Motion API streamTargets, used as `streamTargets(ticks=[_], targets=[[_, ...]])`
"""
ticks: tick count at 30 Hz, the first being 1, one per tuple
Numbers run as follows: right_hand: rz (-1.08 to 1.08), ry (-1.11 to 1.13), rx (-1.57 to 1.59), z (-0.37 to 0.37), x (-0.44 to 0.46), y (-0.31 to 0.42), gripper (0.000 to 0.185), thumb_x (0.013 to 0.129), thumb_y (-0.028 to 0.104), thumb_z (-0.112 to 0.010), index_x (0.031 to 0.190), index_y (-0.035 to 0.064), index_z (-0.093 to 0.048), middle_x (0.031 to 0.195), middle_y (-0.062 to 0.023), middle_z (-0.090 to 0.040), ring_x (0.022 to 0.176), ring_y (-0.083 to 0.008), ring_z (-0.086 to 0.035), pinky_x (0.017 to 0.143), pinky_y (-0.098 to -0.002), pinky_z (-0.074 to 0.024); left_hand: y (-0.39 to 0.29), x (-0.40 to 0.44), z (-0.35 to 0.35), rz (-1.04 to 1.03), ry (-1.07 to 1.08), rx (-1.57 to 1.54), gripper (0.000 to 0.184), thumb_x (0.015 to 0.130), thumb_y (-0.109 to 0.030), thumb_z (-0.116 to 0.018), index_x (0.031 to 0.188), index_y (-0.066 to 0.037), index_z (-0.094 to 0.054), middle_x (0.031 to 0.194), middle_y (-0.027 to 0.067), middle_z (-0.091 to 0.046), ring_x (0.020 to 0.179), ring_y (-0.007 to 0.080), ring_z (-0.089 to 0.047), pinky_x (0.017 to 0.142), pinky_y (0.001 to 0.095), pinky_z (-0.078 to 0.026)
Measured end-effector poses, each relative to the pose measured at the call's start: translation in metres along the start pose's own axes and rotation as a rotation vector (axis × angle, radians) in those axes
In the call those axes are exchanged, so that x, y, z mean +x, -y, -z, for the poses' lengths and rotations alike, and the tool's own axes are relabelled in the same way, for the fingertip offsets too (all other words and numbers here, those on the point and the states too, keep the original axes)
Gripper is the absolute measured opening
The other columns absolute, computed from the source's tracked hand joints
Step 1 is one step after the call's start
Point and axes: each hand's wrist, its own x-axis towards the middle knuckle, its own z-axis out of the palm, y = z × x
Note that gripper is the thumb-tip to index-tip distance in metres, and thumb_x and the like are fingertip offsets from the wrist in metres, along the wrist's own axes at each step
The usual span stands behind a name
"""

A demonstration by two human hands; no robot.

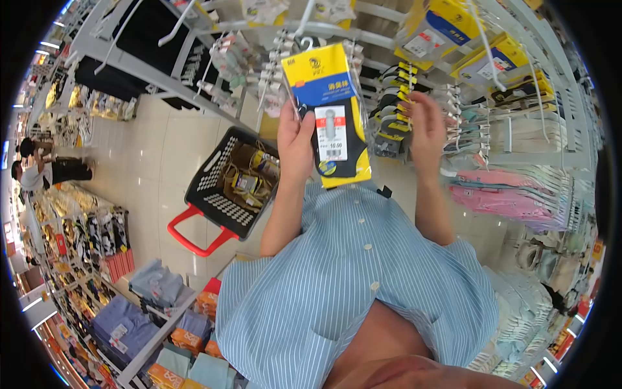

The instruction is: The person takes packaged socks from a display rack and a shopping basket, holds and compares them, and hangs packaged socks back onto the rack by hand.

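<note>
My left hand (295, 141) is closed on the left edge of a flat pack of socks (337, 170), thumb across its front. The pack is clear plastic with a yellow and blue card, something black inside, and a white and red price sticker reading 10.00. To its right my right hand (427, 126) is raised, holding nothing that I can see, its fingers a little bent and apart. Its fingertips are close to a row of dark and yellow socks (394, 120) on small hangers; whether they touch cannot be made out.
A black shopping basket (223, 175) with a red handle (194, 243) stands on the tiled floor at left, with several packs inside. Metal display hooks (178, 26) jut out ahead. Pink garments (505, 194) hang at right. Folded clothes (123, 324) lie lower left. People (55, 168) are far left.
</note>
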Motion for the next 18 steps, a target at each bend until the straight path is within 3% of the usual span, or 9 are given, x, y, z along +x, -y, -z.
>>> streamTargets(ticks=[3, 6, 9, 14, 18], targets=[[-0.32, 0.409, 0.254, -0.038, -0.035, 0.003, 0.033, 0.092, 0.009, -0.055, 0.122, -0.0021, -0.045, 0.112, -0.0065, -0.058, 0.093, -0.0097, -0.056, 0.082, -0.025, -0.0457, -0.007, 0.0, 0.008, 0.01, -0.024, 0.054, 0.044, 0.094, -0.002, -0.046, 0.135, 0.003, -0.032, 0.117, 0.0142, -0.059, 0.101, 0.0189, -0.061, 0.088, 0.0301, -0.048], [-0.416, 0.447, 0.355, -0.074, -0.052, 0.009, 0.033, 0.091, 0.007, -0.057, 0.122, -0.0025, -0.046, 0.11, -0.0066, -0.06, 0.094, -0.0094, -0.058, 0.081, -0.0252, -0.0473, -0.02, -0.001, 0.013, 0.042, -0.026, 0.057, 0.044, 0.094, -0.003, -0.046, 0.135, 0.003, -0.032, 0.117, 0.0145, -0.058, 0.101, 0.0192, -0.061, 0.088, 0.0313, -0.049], [-0.478, 0.501, 0.237, -0.079, -0.048, 0.016, 0.033, 0.09, 0.005, -0.058, 0.12, -0.0032, -0.048, 0.108, -0.0075, -0.061, 0.096, -0.0096, -0.058, 0.082, -0.0254, -0.0482, -0.025, -0.002, 0.022, 0.072, -0.039, -0.02, 0.042, 0.094, -0.002, -0.044, 0.133, 0.001, -0.031, 0.12, 0.0142, -0.054, 0.105, 0.0165, -0.058, 0.089, 0.0301, -0.049], [-0.458, 0.483, 0.206, -0.091, -0.05, 0.018, 0.032, 0.089, 0.006, -0.06, 0.118, -0.0031, -0.049, 0.104, -0.0076, -0.063, 0.092, -0.0097, -0.059, 0.079, -0.0242, -0.0484, -0.03, -0.004, 0.034, 0.03, 0.047, 0.162, 0.076, 0.076, 0.007, -0.066, 0.138, 0.001, -0.022, 0.127, 0.0141, -0.049, 0.114, 0.0193, -0.052, 0.096, 0.0326, -0.044], [-0.474, 0.506, 0.188, -0.099, -0.053, 0.017, 0.031, 0.089, 0.006, -0.06, 0.117, -0.003, -0.05, 0.104, -0.0078, -0.063, 0.091, -0.0092, -0.059, 0.078, -0.0237, -0.0486, -0.035, -0.005, 0.046, 0.049, 0.039, 0.099, 0.069, 0.078, 0.01, -0.062, 0.137, 0.001, -0.026, 0.124, 0.0139, -0.052, 0.113, 0.0203, -0.054, 0.095, 0.0341, -0.045]])
